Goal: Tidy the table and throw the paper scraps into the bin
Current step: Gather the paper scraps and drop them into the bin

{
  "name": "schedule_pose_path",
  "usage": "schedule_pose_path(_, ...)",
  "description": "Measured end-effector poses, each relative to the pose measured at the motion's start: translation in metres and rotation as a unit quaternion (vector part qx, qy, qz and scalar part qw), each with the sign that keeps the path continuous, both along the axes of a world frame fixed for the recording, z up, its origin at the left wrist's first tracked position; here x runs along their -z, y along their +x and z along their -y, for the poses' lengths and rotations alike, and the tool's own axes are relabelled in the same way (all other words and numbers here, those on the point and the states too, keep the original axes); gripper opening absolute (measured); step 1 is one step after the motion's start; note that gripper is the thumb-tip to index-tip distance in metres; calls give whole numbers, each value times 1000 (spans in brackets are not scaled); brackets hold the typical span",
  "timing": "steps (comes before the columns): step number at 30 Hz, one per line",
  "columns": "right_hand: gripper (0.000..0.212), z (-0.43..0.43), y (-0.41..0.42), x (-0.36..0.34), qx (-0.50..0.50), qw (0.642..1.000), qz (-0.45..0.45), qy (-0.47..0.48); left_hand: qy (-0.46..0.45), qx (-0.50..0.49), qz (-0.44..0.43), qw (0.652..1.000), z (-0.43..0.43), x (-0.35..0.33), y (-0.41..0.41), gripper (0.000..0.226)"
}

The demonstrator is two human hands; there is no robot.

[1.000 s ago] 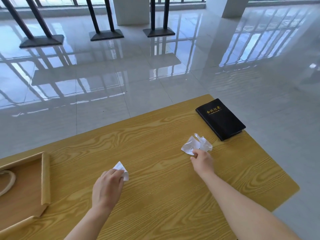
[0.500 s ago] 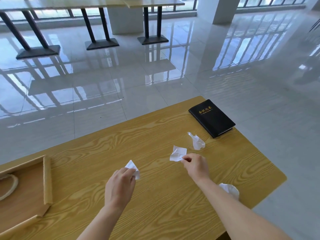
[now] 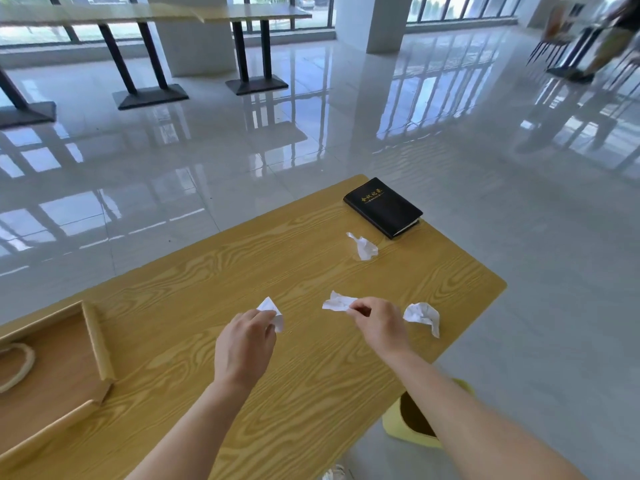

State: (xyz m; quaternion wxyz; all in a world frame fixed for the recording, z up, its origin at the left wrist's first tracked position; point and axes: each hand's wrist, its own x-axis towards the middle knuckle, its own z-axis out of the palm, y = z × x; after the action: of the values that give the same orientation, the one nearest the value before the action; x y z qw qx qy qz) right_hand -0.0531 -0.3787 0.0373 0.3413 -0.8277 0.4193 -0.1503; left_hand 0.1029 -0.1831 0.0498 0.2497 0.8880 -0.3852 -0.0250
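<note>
A yellow-brown wood-grain tabletop [image 3: 207, 278] with rounded corners fills the lower part of the view, standing on a glossy pale tiled floor [image 3: 346, 133] that mirrors the tall windows along the far wall. Farther back stand other tables on dark pedestal legs [image 3: 249, 60] and a white pillar [image 3: 374, 22].

The left hand [image 3: 244, 348] has its grip closed on a small white paper scrap [image 3: 272, 311], pinched at the fingertips just above the wood. The right hand [image 3: 379, 325] pinches a second crumpled scrap [image 3: 336, 302] between thumb and forefinger, grip closed on its edge. A third crumpled piece [image 3: 424, 315] lies just right of that hand, near the table's edge, and a fourth twisted piece [image 3: 363, 247] lies farther off, near a black notebook [image 3: 382, 207] with gold lettering at the far corner.

At the left sits a wooden tray [image 3: 97, 341] with a rope loop [image 3: 20, 365] inside. On the floor beneath the right forearm stands a yellow bin [image 3: 401, 427], partly hidden.
</note>
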Motion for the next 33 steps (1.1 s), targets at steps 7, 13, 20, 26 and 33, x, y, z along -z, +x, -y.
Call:
schedule_pose_path(7, 5, -32, -44, -6, -11, 1000, 12, -26, -5, 14, 2, 1000, -15, -7, -31, 15)
schedule_pose_path(13, 5, -26, -97, -9, 2, 1000, 13, -28, -6, 32, 9, 999, 0, -10, -79, 12)
schedule_pose_path(20, 10, 15, -189, -3, -3, 999, 5, -39, 3, 58, 19, 998, 46, -10, -175, 14)
schedule_pose_path(26, 8, 58, -265, 9, -23, 999, 2, -39, 26, 48, -5, 998, 88, 2, -258, 14)
schedule_pose_path(33, 8, 89, -314, 27, 3, 1000, -10, -12, 43, 82, -11, 996, 121, 15, -304, 13)
